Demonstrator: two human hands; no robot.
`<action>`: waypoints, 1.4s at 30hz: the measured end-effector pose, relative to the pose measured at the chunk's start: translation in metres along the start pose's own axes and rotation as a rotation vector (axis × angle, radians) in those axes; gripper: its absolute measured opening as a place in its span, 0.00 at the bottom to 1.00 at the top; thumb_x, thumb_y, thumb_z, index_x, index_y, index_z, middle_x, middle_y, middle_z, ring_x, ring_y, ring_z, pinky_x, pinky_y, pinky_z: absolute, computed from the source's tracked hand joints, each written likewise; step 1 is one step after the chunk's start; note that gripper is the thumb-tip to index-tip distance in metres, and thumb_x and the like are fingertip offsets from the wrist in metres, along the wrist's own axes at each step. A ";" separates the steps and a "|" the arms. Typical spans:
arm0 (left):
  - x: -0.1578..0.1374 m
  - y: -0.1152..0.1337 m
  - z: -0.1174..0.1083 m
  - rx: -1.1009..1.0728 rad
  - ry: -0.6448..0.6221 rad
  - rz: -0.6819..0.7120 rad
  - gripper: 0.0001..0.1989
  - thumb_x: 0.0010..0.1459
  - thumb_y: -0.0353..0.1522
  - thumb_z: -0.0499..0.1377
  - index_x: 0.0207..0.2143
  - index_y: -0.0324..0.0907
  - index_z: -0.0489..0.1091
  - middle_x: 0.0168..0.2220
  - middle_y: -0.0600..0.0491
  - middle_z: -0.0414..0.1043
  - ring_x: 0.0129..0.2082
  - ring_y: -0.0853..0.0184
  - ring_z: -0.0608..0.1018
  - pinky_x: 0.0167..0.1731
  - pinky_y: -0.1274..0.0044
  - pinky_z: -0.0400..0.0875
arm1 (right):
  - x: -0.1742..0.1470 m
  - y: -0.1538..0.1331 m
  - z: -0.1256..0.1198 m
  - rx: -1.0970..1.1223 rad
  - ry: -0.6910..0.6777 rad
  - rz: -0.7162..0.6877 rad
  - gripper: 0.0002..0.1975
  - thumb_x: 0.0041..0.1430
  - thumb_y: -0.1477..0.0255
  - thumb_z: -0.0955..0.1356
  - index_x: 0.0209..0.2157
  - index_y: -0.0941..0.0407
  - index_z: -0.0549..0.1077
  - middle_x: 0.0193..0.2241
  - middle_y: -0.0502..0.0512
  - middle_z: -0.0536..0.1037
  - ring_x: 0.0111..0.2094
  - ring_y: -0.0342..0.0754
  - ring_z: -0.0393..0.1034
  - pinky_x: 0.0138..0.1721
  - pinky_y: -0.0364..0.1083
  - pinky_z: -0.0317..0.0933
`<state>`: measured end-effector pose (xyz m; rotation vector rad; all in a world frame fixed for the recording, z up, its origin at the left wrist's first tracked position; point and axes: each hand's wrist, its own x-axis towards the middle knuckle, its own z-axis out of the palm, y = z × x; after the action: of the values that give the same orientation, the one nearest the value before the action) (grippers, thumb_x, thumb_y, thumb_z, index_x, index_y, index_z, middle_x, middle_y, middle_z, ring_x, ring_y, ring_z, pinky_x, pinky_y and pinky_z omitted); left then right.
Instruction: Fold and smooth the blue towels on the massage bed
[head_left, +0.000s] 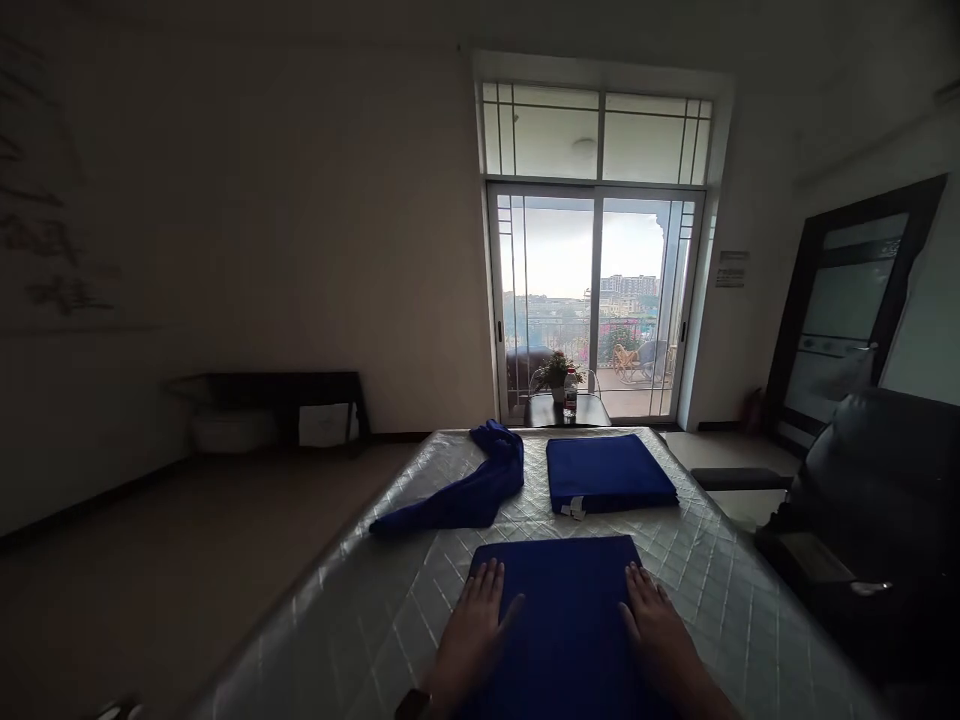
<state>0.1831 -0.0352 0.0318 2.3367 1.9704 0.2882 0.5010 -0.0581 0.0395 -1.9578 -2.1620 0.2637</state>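
A folded blue cloth (562, 620) lies flat in front of me on a table with a shiny quilted cover (390, 610). My left hand (480, 615) rests on its left edge, fingers stretched forward and thumb apart. On the right edge lies my right hand (652, 610), also with fingers out flat. Beyond them sits a second folded blue cloth (611, 472), a neat rectangle with white tags (574, 508) at its near edge. To its left a crumpled blue cloth (480, 490) is spread loosely.
A black chair (870, 520) stands close to the table's right side. Past the far end, a small dark table (566, 411) carries a potted plant (556, 375) and a bottle (570, 390) before a glass sliding door (551, 290). A low dark shelf (285, 390) is against the wall.
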 end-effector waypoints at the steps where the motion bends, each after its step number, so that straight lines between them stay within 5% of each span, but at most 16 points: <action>1: 0.000 0.000 0.001 -0.005 0.002 0.002 0.40 0.73 0.52 0.40 0.73 0.31 0.51 0.75 0.40 0.46 0.75 0.52 0.51 0.73 0.58 0.52 | 0.000 0.000 -0.002 -0.017 -0.011 0.011 0.35 0.71 0.62 0.52 0.73 0.65 0.52 0.74 0.58 0.48 0.75 0.53 0.39 0.74 0.56 0.40; 10: -0.006 -0.001 -0.004 -0.061 0.015 -0.007 0.41 0.72 0.53 0.37 0.73 0.31 0.50 0.75 0.40 0.46 0.75 0.52 0.52 0.72 0.57 0.52 | 0.038 -0.014 -0.027 -0.037 -0.005 -0.052 0.35 0.73 0.60 0.50 0.73 0.66 0.52 0.74 0.61 0.49 0.75 0.53 0.39 0.74 0.54 0.40; 20: 0.006 -0.013 0.011 -0.079 0.010 -0.014 0.44 0.71 0.55 0.38 0.72 0.28 0.52 0.75 0.39 0.46 0.75 0.52 0.52 0.73 0.58 0.50 | 0.069 0.002 0.003 -0.010 0.049 -0.012 0.35 0.72 0.62 0.50 0.72 0.69 0.52 0.74 0.64 0.51 0.75 0.54 0.41 0.74 0.55 0.40; 29: 0.015 -0.042 0.004 -0.038 0.027 -0.186 0.45 0.70 0.56 0.37 0.73 0.29 0.52 0.75 0.38 0.47 0.74 0.52 0.54 0.72 0.60 0.53 | 0.068 0.005 0.003 0.037 0.057 -0.004 0.35 0.72 0.63 0.50 0.73 0.69 0.51 0.74 0.63 0.49 0.75 0.53 0.40 0.74 0.53 0.37; 33: 0.023 0.002 0.001 0.032 0.003 -0.091 0.43 0.72 0.53 0.37 0.73 0.27 0.51 0.75 0.37 0.45 0.75 0.52 0.51 0.72 0.58 0.51 | 0.068 0.006 0.004 0.070 0.054 -0.001 0.35 0.72 0.64 0.51 0.73 0.69 0.51 0.74 0.65 0.49 0.75 0.53 0.40 0.74 0.53 0.37; 38: 0.039 0.116 0.006 -0.034 -0.043 0.267 0.39 0.73 0.51 0.35 0.74 0.33 0.51 0.75 0.41 0.47 0.75 0.55 0.51 0.73 0.59 0.50 | 0.066 0.007 0.003 0.065 0.068 -0.004 0.34 0.73 0.65 0.51 0.73 0.68 0.51 0.74 0.64 0.49 0.75 0.53 0.41 0.74 0.54 0.38; 42: 0.062 0.181 0.017 -0.159 -0.078 0.339 0.40 0.74 0.51 0.34 0.74 0.32 0.50 0.75 0.40 0.48 0.75 0.56 0.51 0.73 0.60 0.50 | 0.064 0.010 0.004 0.031 0.059 -0.052 0.33 0.71 0.68 0.52 0.73 0.66 0.52 0.74 0.62 0.49 0.75 0.53 0.40 0.74 0.53 0.38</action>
<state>0.3712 -0.0048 0.0528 2.5227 1.4537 0.3521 0.5034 0.0068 0.0352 -1.8660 -2.1549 0.2261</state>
